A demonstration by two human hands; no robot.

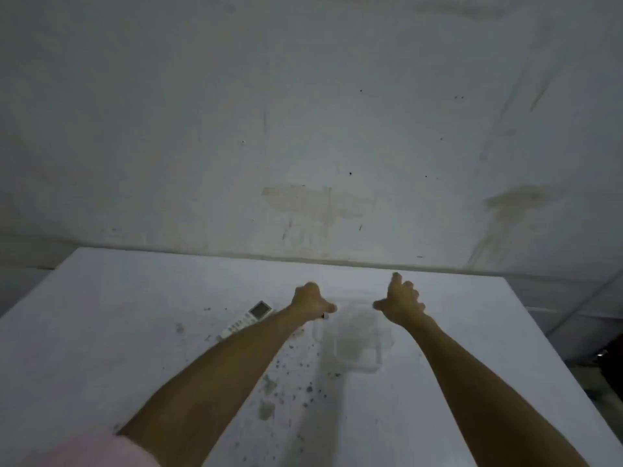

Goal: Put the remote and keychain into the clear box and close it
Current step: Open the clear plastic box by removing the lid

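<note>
Head cam, looking fwd/down. Wall [303, 112] fills the upper part of view: grey-white, stained, w/ a few dark specks. Table [118, 315] below it, white top, far edge against the wall; dark spots and smudges scattered across the middle, a couple of larger yellowish stains toward the near side.

Both forearms reach out over the table from the near edge, bare. Pink sleeve [91, 449] at bottom left corner, blurred.

Box [354, 335] sits on the table roughly centre, clear plastic, outline faint and hard to trace; near corner shows best. Cannot tell whether a lid is on it or where one lies.

L hand [312, 299] is over the box's far-left corner, fingers curled, thumb pointing right. A small dark bit shows just under the thumb; too small to ID. Cannot tell if the hand grips the box rim or anything else. R hand [401, 303] is over the box's far-right side, fingers spread and loose, thumb pointing left toward the other thumb; it holds nothing, palm apart from the box as far as can be seen.

Remote [247, 319] lies flat on the table left of the box, white, screen end away from the person, partly hidden by the L forearm. Not in the box.

Keychain: not made out anywhere.
</note>
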